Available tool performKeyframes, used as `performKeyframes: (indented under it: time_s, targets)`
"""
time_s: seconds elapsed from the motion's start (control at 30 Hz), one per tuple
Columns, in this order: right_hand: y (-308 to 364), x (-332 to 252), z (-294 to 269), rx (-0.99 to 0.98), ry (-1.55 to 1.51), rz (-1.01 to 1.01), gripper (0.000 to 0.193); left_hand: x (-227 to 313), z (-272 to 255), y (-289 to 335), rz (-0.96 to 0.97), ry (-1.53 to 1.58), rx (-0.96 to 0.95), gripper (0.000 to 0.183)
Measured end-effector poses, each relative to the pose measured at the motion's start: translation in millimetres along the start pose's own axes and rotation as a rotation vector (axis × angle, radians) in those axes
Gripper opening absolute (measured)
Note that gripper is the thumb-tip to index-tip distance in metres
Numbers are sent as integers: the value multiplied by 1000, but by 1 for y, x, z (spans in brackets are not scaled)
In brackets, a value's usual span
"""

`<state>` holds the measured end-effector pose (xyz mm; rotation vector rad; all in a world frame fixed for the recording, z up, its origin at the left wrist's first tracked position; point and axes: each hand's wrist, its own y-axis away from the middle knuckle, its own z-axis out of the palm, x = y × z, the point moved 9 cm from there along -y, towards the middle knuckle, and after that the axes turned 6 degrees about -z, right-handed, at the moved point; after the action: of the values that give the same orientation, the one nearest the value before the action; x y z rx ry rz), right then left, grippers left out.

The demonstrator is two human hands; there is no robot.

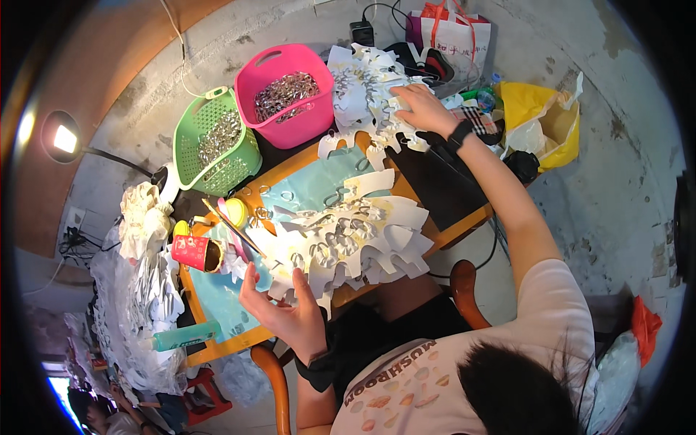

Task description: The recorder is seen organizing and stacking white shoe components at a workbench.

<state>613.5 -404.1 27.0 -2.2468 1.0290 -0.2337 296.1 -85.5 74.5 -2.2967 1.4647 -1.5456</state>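
A pile of white scalloped paper-like pieces with metal rings lies across the front of the table, with yellowish patches on it. My left hand is at its near left edge, thumb and fingers apart, holding nothing that I can see. At the back, my right hand reaches over a second heap of similar white pieces and rings. Its fingers are apart and rest at the heap's right side; whether a fingertip pinches a piece is too small to tell. Several loose metal rings lie on the blue table sheet.
A pink basket and a green basket hold metal rings. At left are a red cup, a brush, a yellow round lid, a teal tube and a lamp. A yellow bag stands at right.
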Motion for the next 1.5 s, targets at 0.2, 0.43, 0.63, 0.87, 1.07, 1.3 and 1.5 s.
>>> performKeyframes:
  time_s: [0.2,0.43,0.63,0.87,1.07,1.3,1.5]
  targets:
    - [-26,-2,16,-401,-240,-72,26,6,-8,0,-11,29,-47,42]
    - [-22,-18,-40,-413,-472,-2,23,33,-7,7,149,-39,-38,38]
    - [-29,-128,-107,-319,-807,-166,22,99,19,5,339,22,-172,59]
    - [-22,-143,-105,-219,-1198,36,31,105,63,-1,346,39,-445,71]
    - [74,-39,-25,-353,45,128,30,99,52,-6,316,52,-507,68]
    - [48,-108,-80,-3,44,-91,11,73,66,1,476,-371,-672,82]
    - [23,-227,-140,122,-161,-277,8,81,55,10,485,-208,-563,79]
